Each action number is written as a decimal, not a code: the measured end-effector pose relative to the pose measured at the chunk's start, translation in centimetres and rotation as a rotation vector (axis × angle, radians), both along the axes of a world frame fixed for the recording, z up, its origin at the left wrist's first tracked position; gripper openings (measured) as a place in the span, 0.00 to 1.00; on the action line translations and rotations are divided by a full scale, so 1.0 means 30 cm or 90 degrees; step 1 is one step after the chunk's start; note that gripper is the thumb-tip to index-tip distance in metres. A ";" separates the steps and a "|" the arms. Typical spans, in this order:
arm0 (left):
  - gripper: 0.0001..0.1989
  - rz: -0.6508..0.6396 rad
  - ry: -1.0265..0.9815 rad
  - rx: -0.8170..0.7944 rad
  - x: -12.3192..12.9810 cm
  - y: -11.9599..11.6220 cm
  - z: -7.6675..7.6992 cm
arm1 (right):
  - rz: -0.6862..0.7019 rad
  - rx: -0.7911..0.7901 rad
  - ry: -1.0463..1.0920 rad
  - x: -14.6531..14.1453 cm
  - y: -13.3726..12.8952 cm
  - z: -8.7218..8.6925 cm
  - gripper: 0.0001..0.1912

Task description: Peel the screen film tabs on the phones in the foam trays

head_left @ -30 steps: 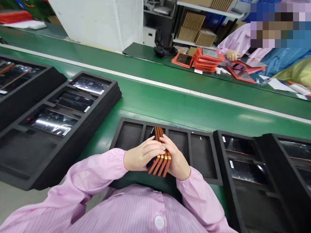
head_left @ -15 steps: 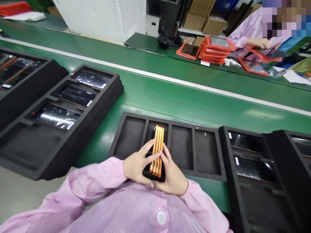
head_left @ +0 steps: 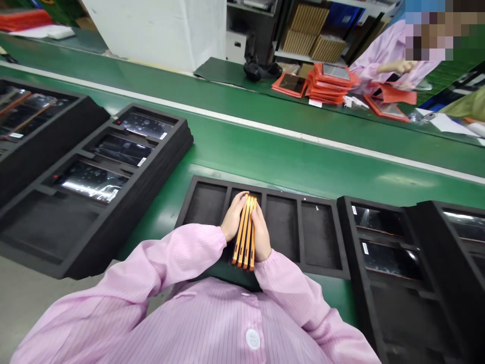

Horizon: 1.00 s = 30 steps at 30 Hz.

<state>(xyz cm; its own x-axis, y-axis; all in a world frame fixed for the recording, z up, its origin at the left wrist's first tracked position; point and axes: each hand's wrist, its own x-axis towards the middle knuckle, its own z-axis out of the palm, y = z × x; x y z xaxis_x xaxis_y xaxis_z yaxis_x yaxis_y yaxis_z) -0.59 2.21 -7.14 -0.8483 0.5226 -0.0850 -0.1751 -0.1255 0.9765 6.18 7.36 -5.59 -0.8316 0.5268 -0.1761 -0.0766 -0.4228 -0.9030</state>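
Note:
Several orange-edged smartphones (head_left: 245, 237) stand on edge, pressed together as one upright bundle, with their narrow orange sides facing up. My left hand (head_left: 232, 218) is closed against the bundle's left face near the far end. From the other side my right hand (head_left: 261, 231) presses the right face, fingers pointing forward. The near ends of the phones stick out toward me and fan slightly apart. Beneath the bundle lies a black foam tray (head_left: 300, 230) with rectangular compartments; the phones and hands partly cover its second compartment from the left.
A stacked foam tray (head_left: 147, 167) holding glossy phones stands left, another stack (head_left: 28, 151) beyond it. At right are foam trays (head_left: 386, 301) with phones. Across the green bench (head_left: 265, 146), a co-worker's hand (head_left: 397, 66) is near a pile of red-orange sleeves (head_left: 329, 86).
My hands have slid forward along the phones, from the near end to the far end, no longer cupped beneath. Across the bench, the co-worker's red-orange sleeve has shifted.

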 end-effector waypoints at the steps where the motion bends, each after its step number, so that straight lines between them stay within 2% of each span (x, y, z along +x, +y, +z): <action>1: 0.19 0.000 0.002 0.014 0.001 -0.001 0.012 | -0.006 -0.008 0.005 -0.004 -0.003 0.009 0.28; 6: 0.18 -0.006 0.084 0.113 -0.035 0.009 0.099 | -0.011 0.033 0.084 -0.043 0.041 0.045 0.25; 8: 0.18 -0.016 0.123 0.145 -0.065 0.027 0.115 | -0.017 0.069 0.126 -0.068 0.068 0.041 0.25; 10: 0.17 -0.022 0.135 0.147 -0.093 0.045 0.109 | -0.024 0.094 0.144 -0.089 0.088 0.024 0.26; 14: 0.15 -0.025 0.083 0.132 -0.119 0.060 0.059 | -0.015 0.108 0.110 -0.100 0.104 -0.014 0.27; 18: 0.15 -0.072 -0.006 0.147 -0.111 0.055 0.028 | -0.012 0.110 0.081 -0.085 0.110 -0.008 0.23; 23: 0.19 -0.131 -0.050 0.144 -0.117 0.043 0.037 | 0.043 0.092 0.044 -0.073 0.131 0.021 0.22; 26: 0.19 -0.165 -0.037 0.124 -0.133 0.033 0.049 | 0.039 0.084 0.055 -0.069 0.141 0.027 0.21; 30: 0.17 -0.202 -0.014 0.099 -0.152 0.022 0.059 | 0.015 0.024 0.072 -0.066 0.146 0.031 0.13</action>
